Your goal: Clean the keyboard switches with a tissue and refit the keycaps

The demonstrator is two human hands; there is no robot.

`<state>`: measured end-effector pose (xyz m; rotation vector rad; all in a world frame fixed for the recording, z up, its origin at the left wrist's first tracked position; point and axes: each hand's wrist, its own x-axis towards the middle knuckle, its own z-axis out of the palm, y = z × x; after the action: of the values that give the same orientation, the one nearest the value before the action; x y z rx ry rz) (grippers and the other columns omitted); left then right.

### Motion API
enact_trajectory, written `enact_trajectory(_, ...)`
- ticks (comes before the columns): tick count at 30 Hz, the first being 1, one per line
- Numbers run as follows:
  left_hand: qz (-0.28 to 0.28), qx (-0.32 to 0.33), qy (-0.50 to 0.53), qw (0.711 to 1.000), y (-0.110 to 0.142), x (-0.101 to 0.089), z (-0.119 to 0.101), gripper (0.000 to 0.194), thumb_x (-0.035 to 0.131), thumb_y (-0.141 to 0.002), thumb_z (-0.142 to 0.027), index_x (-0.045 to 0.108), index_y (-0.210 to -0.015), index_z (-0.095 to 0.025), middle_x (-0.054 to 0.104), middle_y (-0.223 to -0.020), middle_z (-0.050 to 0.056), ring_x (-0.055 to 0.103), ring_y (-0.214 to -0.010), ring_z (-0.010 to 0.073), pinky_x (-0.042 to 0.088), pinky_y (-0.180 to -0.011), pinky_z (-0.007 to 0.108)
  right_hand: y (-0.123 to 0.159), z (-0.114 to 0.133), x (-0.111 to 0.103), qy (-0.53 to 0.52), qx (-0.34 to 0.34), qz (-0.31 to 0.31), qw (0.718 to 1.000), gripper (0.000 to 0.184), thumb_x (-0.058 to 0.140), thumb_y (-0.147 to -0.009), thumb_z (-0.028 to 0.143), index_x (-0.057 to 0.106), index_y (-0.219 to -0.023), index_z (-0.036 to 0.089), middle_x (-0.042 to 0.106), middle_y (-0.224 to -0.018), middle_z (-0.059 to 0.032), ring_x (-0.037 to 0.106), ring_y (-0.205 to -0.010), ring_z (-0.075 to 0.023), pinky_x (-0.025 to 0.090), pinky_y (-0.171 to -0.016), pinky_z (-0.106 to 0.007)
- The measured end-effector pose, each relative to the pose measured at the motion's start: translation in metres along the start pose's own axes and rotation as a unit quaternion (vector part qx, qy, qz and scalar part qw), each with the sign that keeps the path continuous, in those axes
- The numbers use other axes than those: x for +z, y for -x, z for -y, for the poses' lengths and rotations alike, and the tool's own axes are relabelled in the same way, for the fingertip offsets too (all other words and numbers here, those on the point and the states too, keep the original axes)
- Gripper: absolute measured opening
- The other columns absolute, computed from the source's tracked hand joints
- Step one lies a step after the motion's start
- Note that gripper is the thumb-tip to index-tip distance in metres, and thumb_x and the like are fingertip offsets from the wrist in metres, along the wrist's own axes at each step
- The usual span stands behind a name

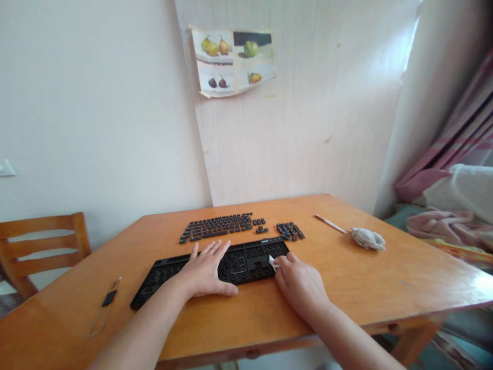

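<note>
A black keyboard base (pixel 252 262) with its keycaps off lies slantwise on the wooden table. Across its middle rests my left hand (pixel 208 270), fingers spread and thumb toward the near edge. My right hand (pixel 298 280) is closed at the base's right end, pinching a small white wipe (pixel 273 263) against it. Whether the wipe is tissue or cloth cannot be made out. Just beyond the base, the loose black keycaps (pixel 219 226) are laid out in keyboard order, and a separate group of keycaps (pixel 289 231) sits to their right.
On the table (pixel 370 282), a thin white stick-like tool (pixel 330 223) and a crumpled greyish cloth (pixel 367 239) lie at right. A wire keycap puller (pixel 109 299) is at left. A wooden chair (pixel 42 246) stands beyond the left edge; a wall rises behind.
</note>
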<state>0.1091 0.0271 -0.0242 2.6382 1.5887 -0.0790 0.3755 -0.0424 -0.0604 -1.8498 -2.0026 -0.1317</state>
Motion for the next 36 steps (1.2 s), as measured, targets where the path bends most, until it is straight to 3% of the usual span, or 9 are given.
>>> enact_trajectory(9,0.010,-0.038,0.042,0.998,-0.006,0.000,-0.008,0.136,0.056,-0.053,-0.091,0.007,-0.159,-0.020,0.018,-0.163,0.015,0.015,-0.150,0.0379,-0.002,-0.118,0.065,0.002,-0.002,-0.002,-0.008,0.005,0.019,1.000,0.023,0.042,-0.097,0.025,0.065,-0.098,0.025,0.065,-0.090,-0.0031,0.065,-0.075,-0.0186,0.027,-0.057,-0.029)
enact_trajectory(14,0.014,-0.060,0.057,0.996,-0.002,0.005,-0.011,0.135,0.056,-0.054,-0.090,0.011,-0.159,-0.019,0.011,-0.165,0.012,0.007,-0.152,0.0349,-0.003,-0.120,0.061,0.004,-0.005,-0.003,-0.016,-0.007,0.020,1.000,0.026,0.039,-0.098,0.026,0.065,-0.101,0.027,0.066,-0.091,-0.0023,0.064,-0.073,-0.0176,0.028,-0.057,-0.028)
enact_trajectory(21,0.027,-0.084,0.063,0.994,-0.004,0.008,-0.018,0.130,0.053,-0.058,-0.089,0.010,-0.159,-0.020,0.002,-0.165,0.012,-0.001,-0.152,0.0366,-0.006,-0.116,0.067,0.003,-0.007,-0.006,-0.013,-0.008,0.039,0.999,0.028,0.039,-0.098,0.029,0.066,-0.103,0.026,0.067,-0.093,-0.0040,0.065,-0.073,-0.0171,0.030,-0.057,-0.028)
enact_trajectory(28,-0.074,-0.109,0.007,0.991,-0.006,0.026,-0.035,0.112,0.035,-0.072,-0.088,0.023,-0.157,-0.015,0.015,-0.163,0.017,0.005,-0.151,0.0384,-0.012,-0.114,0.067,0.007,-0.007,-0.009,-0.050,0.002,0.013,0.999,0.025,0.044,-0.095,0.030,0.068,-0.097,0.026,0.070,-0.095,-0.0033,0.066,-0.080,-0.0177,0.036,-0.063,-0.028)
enact_trajectory(33,-0.130,-0.103,-0.005,0.986,-0.003,0.034,-0.039,0.112,0.031,-0.072,-0.090,0.029,-0.154,-0.015,0.024,-0.161,0.017,0.012,-0.151,0.0396,-0.013,-0.115,0.066,0.008,-0.016,-0.012,-0.146,0.018,-0.054,0.988,0.024,0.044,-0.093,0.030,0.068,-0.095,0.025,0.070,-0.093,-0.0013,0.065,-0.084,-0.0172,0.039,-0.069,-0.025)
enact_trajectory(36,-0.144,-0.101,-0.002,0.984,-0.004,0.036,-0.038,0.114,0.030,-0.070,-0.092,0.032,-0.153,-0.013,0.027,-0.160,0.019,0.015,-0.150,0.0405,-0.012,-0.116,0.065,-0.001,-0.025,-0.017,-0.184,0.035,-0.056,0.981,0.026,0.044,-0.092,0.034,0.067,-0.096,0.025,0.070,-0.088,-0.0013,0.064,-0.081,-0.0174,0.039,-0.068,-0.025)
